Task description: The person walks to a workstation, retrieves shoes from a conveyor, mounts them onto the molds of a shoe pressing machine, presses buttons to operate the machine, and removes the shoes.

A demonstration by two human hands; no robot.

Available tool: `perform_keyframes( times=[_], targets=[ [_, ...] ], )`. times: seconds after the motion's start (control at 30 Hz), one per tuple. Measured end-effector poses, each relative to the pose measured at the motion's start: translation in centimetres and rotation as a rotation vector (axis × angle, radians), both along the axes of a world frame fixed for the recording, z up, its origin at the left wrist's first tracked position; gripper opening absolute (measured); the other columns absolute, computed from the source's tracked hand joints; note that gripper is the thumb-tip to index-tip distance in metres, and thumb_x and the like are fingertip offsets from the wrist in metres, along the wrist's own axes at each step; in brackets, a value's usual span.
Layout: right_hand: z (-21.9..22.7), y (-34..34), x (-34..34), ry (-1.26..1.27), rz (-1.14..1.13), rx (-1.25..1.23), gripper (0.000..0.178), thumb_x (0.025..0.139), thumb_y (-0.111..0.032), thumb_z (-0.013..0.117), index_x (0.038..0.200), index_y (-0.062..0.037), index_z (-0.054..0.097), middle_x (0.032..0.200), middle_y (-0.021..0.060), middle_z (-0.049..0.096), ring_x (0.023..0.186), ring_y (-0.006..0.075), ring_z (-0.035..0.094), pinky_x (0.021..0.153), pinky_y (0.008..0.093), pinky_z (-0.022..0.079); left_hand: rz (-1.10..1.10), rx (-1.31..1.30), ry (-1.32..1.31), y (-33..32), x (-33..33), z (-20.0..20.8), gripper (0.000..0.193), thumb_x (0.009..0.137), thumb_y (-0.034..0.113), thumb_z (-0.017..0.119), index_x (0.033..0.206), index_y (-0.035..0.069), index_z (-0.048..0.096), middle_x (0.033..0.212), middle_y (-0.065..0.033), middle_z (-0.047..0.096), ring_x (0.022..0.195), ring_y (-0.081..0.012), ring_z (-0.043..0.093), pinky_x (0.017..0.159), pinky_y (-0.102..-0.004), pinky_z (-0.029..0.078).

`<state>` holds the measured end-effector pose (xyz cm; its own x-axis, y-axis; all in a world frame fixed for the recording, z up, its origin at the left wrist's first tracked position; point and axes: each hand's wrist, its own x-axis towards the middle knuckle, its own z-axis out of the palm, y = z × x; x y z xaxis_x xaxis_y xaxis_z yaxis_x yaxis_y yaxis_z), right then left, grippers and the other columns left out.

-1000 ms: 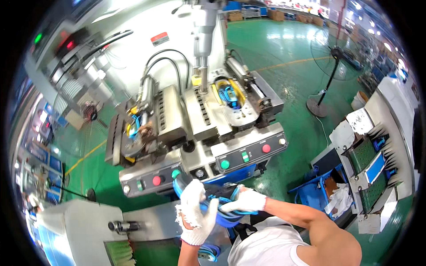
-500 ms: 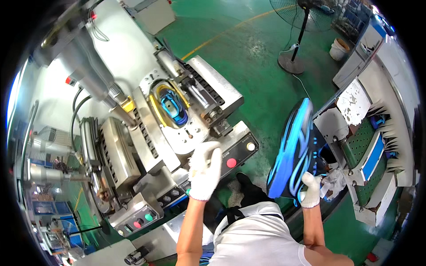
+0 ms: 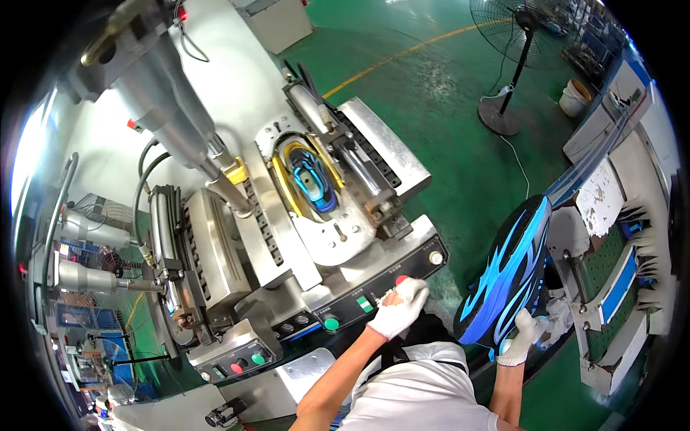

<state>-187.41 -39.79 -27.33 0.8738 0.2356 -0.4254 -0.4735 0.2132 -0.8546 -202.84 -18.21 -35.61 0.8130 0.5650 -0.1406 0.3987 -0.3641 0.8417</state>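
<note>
In a white glove, my left hand (image 3: 399, 307) is at the front panel of a metal press machine (image 3: 345, 248), its fingers curled over a red button (image 3: 402, 281). It partly hides that button, and I see nothing held in it. My right hand (image 3: 523, 336), also gloved, grips a blue and black shoe (image 3: 507, 269) by its lower end, with the patterned sole turned toward me. Inside the machine, a second blue shoe (image 3: 313, 181) sits between yellow pads (image 3: 284, 188), its opening upward.
A green button (image 3: 330, 324) and a white knob (image 3: 435, 257) are on the panel. Left of it stand a second control box (image 3: 237, 357) and a thick metal cylinder (image 3: 162, 108). At right is a bristled conveyor opening (image 3: 611, 287); a pedestal fan (image 3: 499, 115) stands farther off.
My left hand has come down and to the right, from above the machine's front to the red button. My right hand still holds the shoe. The whole view has shifted slightly.
</note>
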Motion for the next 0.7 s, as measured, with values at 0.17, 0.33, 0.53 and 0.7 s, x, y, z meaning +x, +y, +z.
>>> perform_keyframes(
  times=[0.17, 0.33, 0.53, 0.7],
  targets=[
    [0.1, 1.7, -1.7, 0.075, 0.049, 0.061, 0.049, 0.077, -0.014, 0.073, 0.121, 0.0018, 0.06, 0.113, 0.0079, 0.066, 0.096, 0.0208, 0.067, 0.088, 0.0378, 0.057, 0.45, 0.171, -0.221, 4.3, -4.6, 6.8, 0.03, 0.1, 0.013, 0.059, 0.125, -0.003, 0.059, 0.109, -0.0175, 0.069, 0.099, -0.0271, 0.069, 0.09, -0.0369, 0.053],
    [1.0, 4.1, -3.6, 0.014, 0.302, 0.011, 0.063, 0.073, -0.006, 0.069, 0.134, 0.0028, 0.052, 0.117, 0.008, 0.066, 0.096, 0.0224, 0.068, 0.085, 0.0381, 0.059, 0.925, 0.066, -0.128, 18.7, -1.1, 7.6, 0.075, 0.097, 0.034, 0.062, 0.151, -0.006, 0.029, 0.144, -0.0325, 0.045, 0.132, -0.0381, 0.051, 0.109, -0.0427, 0.042],
    [2.7, 3.0, -6.5, -0.204, 0.572, -0.204, 0.054, 0.071, -0.006, 0.068, 0.124, 0.0046, 0.059, 0.117, 0.0102, 0.066, 0.098, 0.0213, 0.065, 0.086, 0.0361, 0.056, 1.063, 0.394, 0.253, 30.5, -0.4, -1.6, 0.083, 0.084, 0.036, 0.07, 0.141, -0.006, 0.027, 0.132, -0.0365, 0.051, 0.122, -0.0499, 0.054, 0.105, -0.0475, 0.044],
    [4.0, 2.3, -6.0, 0.227, 0.797, -0.349, 0.057, 0.085, -0.014, 0.077, 0.137, -0.0089, 0.055, 0.091, 0.0058, 0.062, 0.058, 0.0154, 0.056, 0.051, 0.0309, 0.048, 0.962, -0.229, -0.25, 31.3, -1.9, 0.6, 0.053, 0.089, 0.026, 0.072, 0.128, -0.003, 0.051, 0.111, -0.0218, 0.068, 0.097, -0.0345, 0.07, 0.083, -0.0454, 0.056]
  ],
)
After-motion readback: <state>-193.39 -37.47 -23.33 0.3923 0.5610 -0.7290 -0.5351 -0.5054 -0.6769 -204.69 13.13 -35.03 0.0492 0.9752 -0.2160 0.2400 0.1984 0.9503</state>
